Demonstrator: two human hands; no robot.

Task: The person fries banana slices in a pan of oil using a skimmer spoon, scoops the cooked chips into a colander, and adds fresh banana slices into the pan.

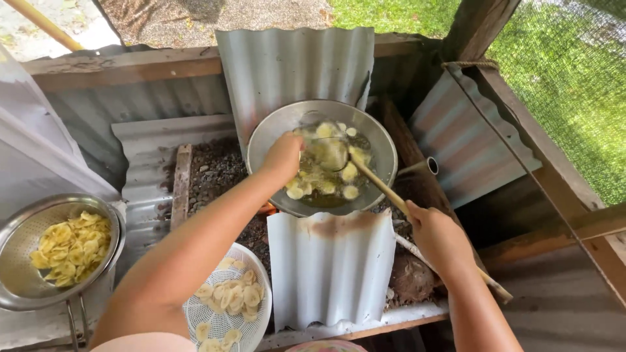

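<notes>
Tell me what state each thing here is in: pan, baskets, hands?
Frying pan: holds oil and floating yellow slices.
Metal strainer: holds fried yellow chips.
White basket: part-filled with pale raw slices.
Left hand: over the pan.
Right hand: gripping a wooden-handled skimmer.

no packages, no labels, no signs, no screens anywhere in view

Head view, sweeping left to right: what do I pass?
Metal strainer of yellow fried chips → white basket of pale raw slices → left hand over the frying pan → right hand on the wooden handle.
</notes>
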